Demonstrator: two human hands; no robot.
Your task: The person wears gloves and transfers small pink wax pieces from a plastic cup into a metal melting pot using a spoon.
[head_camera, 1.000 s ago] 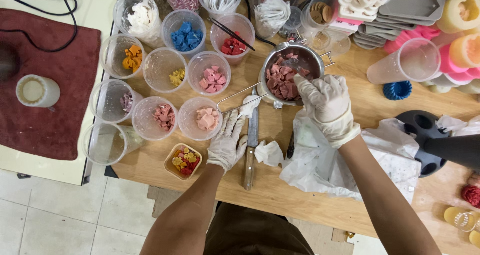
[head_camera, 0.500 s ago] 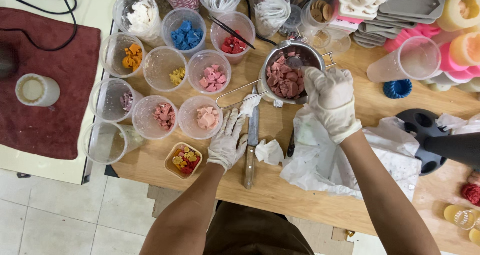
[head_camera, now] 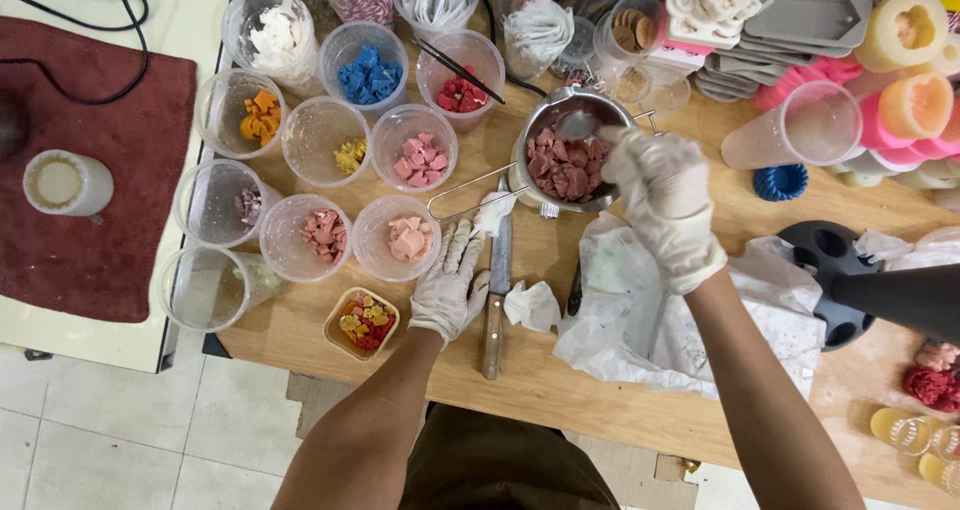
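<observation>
The right hand (head_camera: 665, 205), in a white glove, is closed around the handle of a metal spoon (head_camera: 578, 125) whose bowl rests at the far rim of a small metal pot (head_camera: 570, 155). The pot stands on the wooden table (head_camera: 600, 400), right of the middle and far from the person, and is filled with dusty pink and brown chunks (head_camera: 562, 165).

The left hand (head_camera: 450, 285), also gloved, lies flat on the table with its fingers spread and holds nothing. It rests just left of a knife (head_camera: 495, 280) and near a plastic cup of pale pink pieces (head_camera: 408, 238).

To stir well, I think the spoon should go in low and slowly along the pot's wall, so the chunks turn over without hopping out. The free hand would do better steadying the pot's wire handle (head_camera: 470, 192), since the pot is light and nothing holds it now.

The spoon's long axis seems to run from the right hand toward the far left, bowl end away from the person, though the glove hides most of the handle. The pot's wire handle points left and slightly nearer, toward the cups. The knife lies near to far, its blade pointing away from the person and its wooden handle closest to them.

A crumpled white plastic sheet (head_camera: 640, 310) lies under the right forearm.
</observation>
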